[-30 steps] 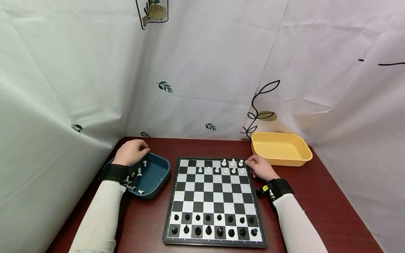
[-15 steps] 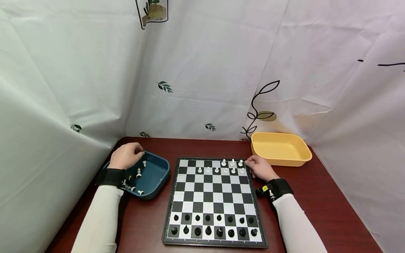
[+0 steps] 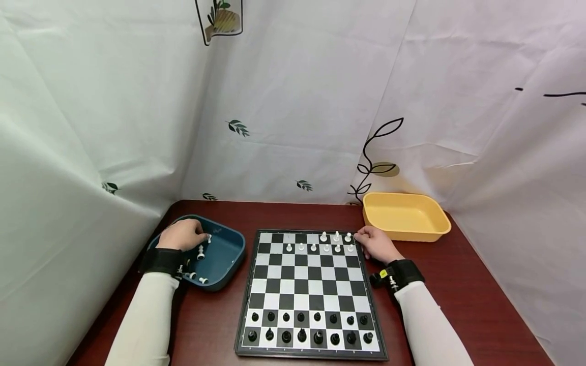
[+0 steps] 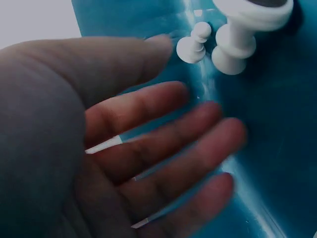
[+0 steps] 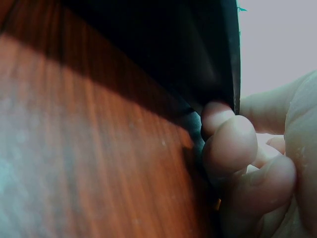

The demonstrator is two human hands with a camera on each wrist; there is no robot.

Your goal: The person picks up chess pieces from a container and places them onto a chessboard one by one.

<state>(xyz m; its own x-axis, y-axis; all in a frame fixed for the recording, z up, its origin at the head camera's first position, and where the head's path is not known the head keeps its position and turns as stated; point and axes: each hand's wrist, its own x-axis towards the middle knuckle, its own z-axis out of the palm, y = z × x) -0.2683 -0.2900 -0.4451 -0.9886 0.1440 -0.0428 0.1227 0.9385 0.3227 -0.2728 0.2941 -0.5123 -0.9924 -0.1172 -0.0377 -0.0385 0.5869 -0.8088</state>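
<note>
Inside the blue tray (image 3: 231, 254), my left hand (image 3: 180, 236) reaches down with nothing between thumb and fingers. In the left wrist view its fingers (image 4: 168, 148) are spread apart, just short of a white pawn (image 4: 193, 47). A larger white chess piece (image 4: 235, 42) lies beside that pawn. My right hand (image 3: 377, 243) pinches the far right corner of the chessboard (image 3: 302, 272), thumb above and fingers beneath the edge. White pieces (image 3: 336, 236) stand in part of the two far rows; black pieces (image 3: 301, 334) fill the two near rows.
A yellow tray (image 3: 407, 216) stands behind my right hand at the back right. More white pieces (image 3: 201, 279) lie in the near part of the blue tray. Pale patterned cloth (image 3: 293, 101) hangs around the dark red table (image 3: 206, 325).
My left hand has moved left and then lowered into the blue tray, toward the white pieces. The right hand stays at the chessboard's corner.
</note>
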